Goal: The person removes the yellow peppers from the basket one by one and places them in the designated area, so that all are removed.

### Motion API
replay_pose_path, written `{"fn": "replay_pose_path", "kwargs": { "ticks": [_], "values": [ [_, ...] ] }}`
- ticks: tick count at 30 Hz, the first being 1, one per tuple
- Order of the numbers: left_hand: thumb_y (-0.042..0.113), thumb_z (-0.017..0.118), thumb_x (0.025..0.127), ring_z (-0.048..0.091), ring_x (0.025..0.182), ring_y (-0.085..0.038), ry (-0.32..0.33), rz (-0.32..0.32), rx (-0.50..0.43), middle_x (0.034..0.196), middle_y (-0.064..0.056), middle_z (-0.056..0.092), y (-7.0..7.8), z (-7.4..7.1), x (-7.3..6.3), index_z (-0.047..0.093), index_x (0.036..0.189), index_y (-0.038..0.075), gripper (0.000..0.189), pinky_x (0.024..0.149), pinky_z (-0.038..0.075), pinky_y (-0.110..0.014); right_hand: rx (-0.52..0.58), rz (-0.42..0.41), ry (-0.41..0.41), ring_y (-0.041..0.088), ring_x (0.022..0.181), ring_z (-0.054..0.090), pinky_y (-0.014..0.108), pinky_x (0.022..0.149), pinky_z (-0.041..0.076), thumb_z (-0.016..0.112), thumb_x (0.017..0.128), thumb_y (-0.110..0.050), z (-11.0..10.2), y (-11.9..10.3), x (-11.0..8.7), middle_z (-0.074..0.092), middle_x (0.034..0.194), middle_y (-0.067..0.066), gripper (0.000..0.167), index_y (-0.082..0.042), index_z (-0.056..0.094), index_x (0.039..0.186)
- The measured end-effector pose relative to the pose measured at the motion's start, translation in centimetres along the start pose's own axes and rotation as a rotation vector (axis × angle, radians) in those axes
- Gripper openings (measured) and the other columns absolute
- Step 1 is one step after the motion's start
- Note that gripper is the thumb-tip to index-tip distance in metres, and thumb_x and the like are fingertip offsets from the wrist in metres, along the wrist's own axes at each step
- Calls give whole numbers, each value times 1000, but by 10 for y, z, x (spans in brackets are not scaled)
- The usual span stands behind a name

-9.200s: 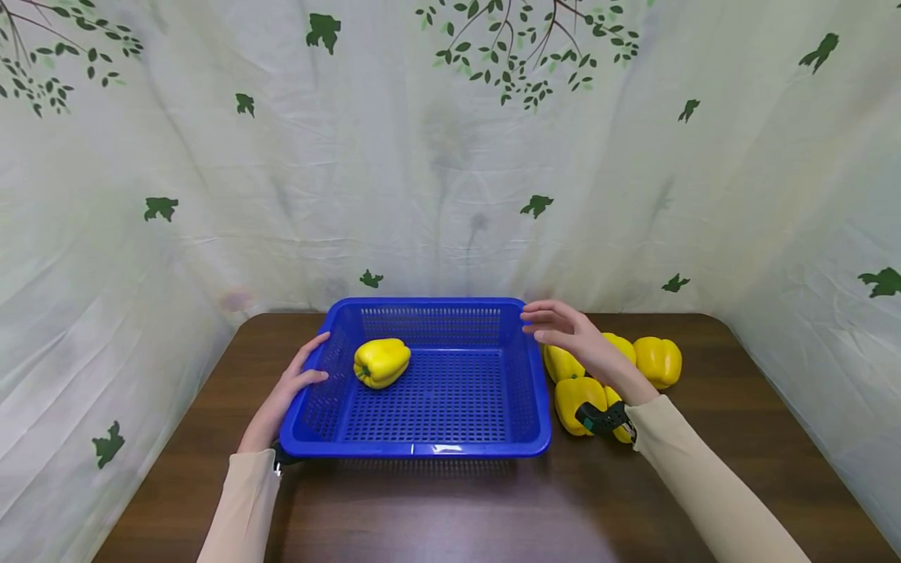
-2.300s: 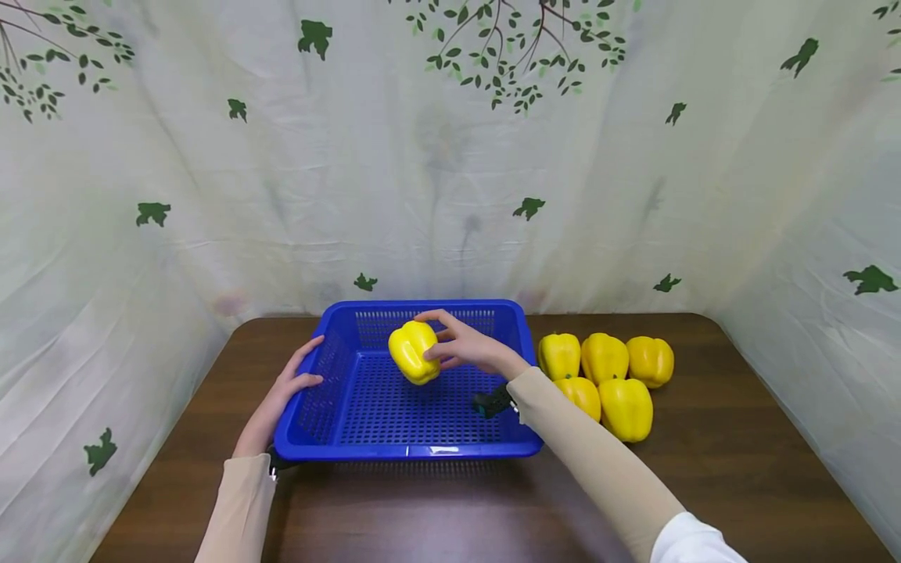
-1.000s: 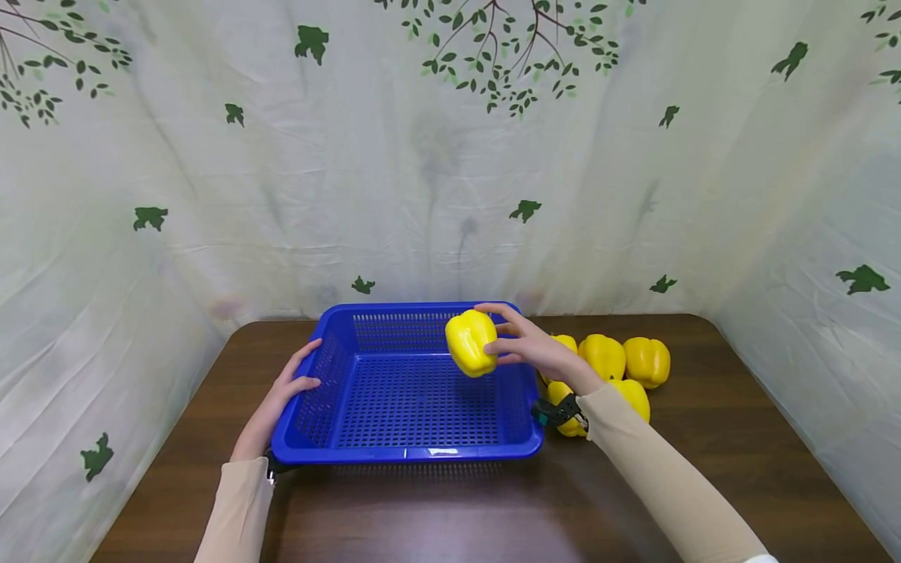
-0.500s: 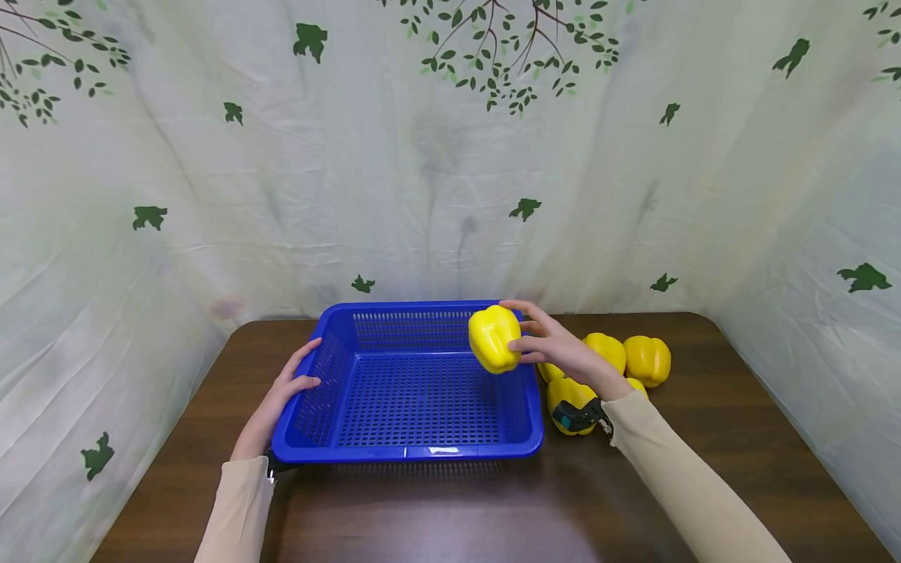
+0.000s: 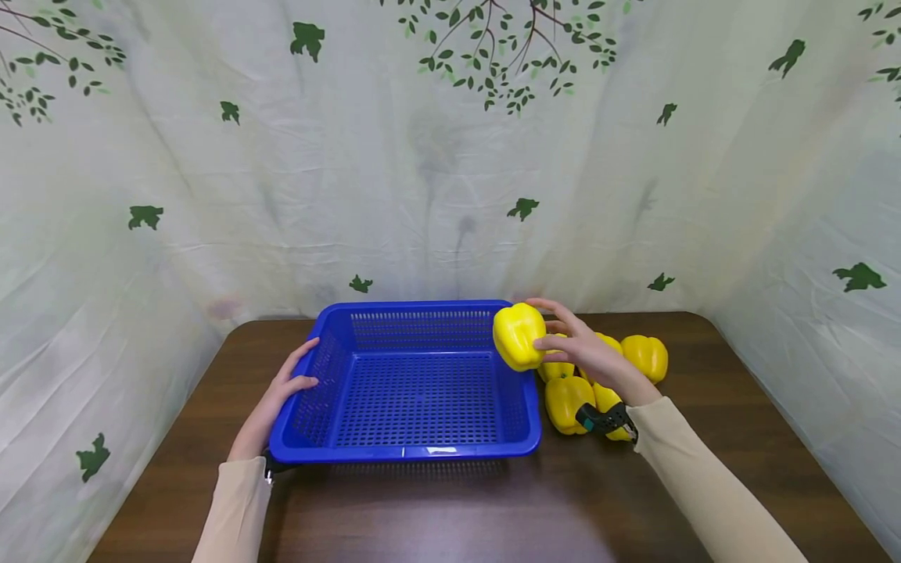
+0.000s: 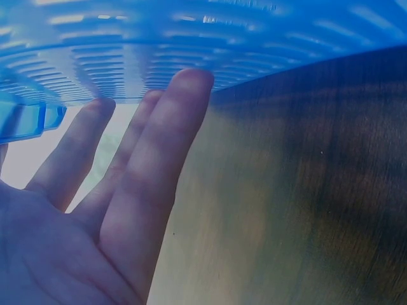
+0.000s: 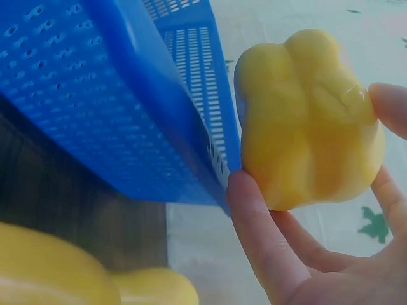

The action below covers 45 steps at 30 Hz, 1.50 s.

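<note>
Held in my right hand (image 5: 587, 352) is a yellow bell pepper (image 5: 518, 336), raised at the right rim of the blue plastic basket (image 5: 404, 452). In the right wrist view, fingertips and thumb grip the bell pepper (image 7: 311, 121) from its sides, beside the basket wall (image 7: 82, 82). My left hand (image 5: 278, 395) holds the basket's left side, thumb and a finger over the rim. The left wrist view shows straight fingers (image 6: 149, 165) of that hand against the slotted outer wall. No pepper lies inside the basket.
Several more yellow bell peppers (image 5: 568, 405) sit together on the brown wooden table (image 5: 394, 516), right of the basket and partly hidden by my right wrist. A pale curtain with leaf prints (image 5: 394, 156) hangs behind and at both sides.
A bell pepper lay in the basket at first; my right hand took one up there and has carried it rightward to the right rim. My left hand stays on the left side.
</note>
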<state>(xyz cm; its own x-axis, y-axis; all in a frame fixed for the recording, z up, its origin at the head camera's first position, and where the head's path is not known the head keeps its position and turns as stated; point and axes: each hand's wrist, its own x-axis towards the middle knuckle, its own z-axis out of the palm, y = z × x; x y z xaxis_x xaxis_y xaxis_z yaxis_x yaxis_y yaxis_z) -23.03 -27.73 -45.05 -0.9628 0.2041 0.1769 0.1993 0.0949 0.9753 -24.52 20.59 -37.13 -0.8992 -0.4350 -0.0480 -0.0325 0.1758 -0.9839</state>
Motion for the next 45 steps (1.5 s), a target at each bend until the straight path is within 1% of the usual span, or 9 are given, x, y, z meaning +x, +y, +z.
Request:
{"fn": "replay_pose_path", "kwargs": {
  "ticks": [4, 6, 10, 16, 24, 26, 31, 35, 45],
  "values": [
    [-6, 46, 87, 47, 108, -4, -3, 25, -1, 137, -13, 32, -1, 0, 0, 38, 147, 23, 67, 84, 42, -17, -1, -6, 6, 37, 122, 42, 48, 93, 44, 63, 91, -21, -6, 2, -4, 32, 142, 20, 66, -25, 30, 148],
    [-6, 46, 87, 47, 108, -4, -5, 31, -3, 137, -12, 32, -1, 0, 0, 38, 147, 23, 67, 84, 42, -17, -1, -6, 12, 38, 122, 43, 48, 93, 44, 63, 92, -21, -9, 3, -6, 32, 142, 20, 65, -24, 30, 148],
    [-5, 46, 87, 47, 108, -3, -13, 37, -3, 140, -18, 29, -1, -1, 1, 40, 146, 28, 68, 84, 41, -17, -1, -12, 21, 38, 121, 43, 46, 92, 45, 61, 92, -19, -14, 4, -12, 31, 144, 21, 65, -22, 28, 149],
    [-6, 46, 88, 46, 109, -3, -17, 33, -9, 141, -22, 25, -2, 0, 1, 38, 147, 25, 68, 85, 41, -17, -14, -4, 45, 38, 120, 43, 50, 95, 43, 61, 92, -20, -24, 6, -22, 31, 143, 22, 66, -21, 27, 149],
    [-5, 46, 87, 45, 109, -1, -11, 15, 12, 143, -27, 22, -2, 0, 1, 35, 149, 23, 68, 85, 40, -16, -38, 22, 84, 39, 131, 29, 55, 97, 37, 59, 94, -22, -39, 13, -37, 17, 152, 14, 64, -24, 27, 149],
    [-5, 46, 88, 45, 109, -1, -11, 9, 9, 144, -28, 21, -1, 0, 1, 35, 149, 25, 69, 85, 40, -16, -36, 31, 89, 39, 130, 30, 55, 97, 37, 60, 94, -22, -43, 15, -41, 18, 152, 16, 65, -24, 26, 149],
    [-4, 45, 89, 45, 109, -1, -14, -12, -1, 145, -30, 20, 0, -1, 1, 35, 149, 28, 69, 85, 40, -16, -38, 35, 101, 36, 119, 42, 48, 94, 42, 58, 94, -19, -54, 21, -51, 27, 145, 22, 66, -24, 24, 150],
    [-3, 45, 90, 44, 110, -1, -22, -32, -10, 147, -30, 18, 1, -1, 0, 34, 149, 31, 69, 85, 40, -16, -53, 41, 121, 34, 118, 40, 41, 90, 45, 57, 95, -18, -62, 25, -60, 24, 145, 22, 65, -23, 23, 150],
    [-1, 45, 91, 41, 113, -3, -24, -60, 2, 148, -25, 17, 0, -1, 0, 28, 151, 23, 66, 86, 39, -16, -81, 25, 144, 22, 113, 45, 37, 88, 46, 53, 97, -18, -82, 38, -79, 24, 143, 21, 63, -23, 20, 150]
  ]
}}
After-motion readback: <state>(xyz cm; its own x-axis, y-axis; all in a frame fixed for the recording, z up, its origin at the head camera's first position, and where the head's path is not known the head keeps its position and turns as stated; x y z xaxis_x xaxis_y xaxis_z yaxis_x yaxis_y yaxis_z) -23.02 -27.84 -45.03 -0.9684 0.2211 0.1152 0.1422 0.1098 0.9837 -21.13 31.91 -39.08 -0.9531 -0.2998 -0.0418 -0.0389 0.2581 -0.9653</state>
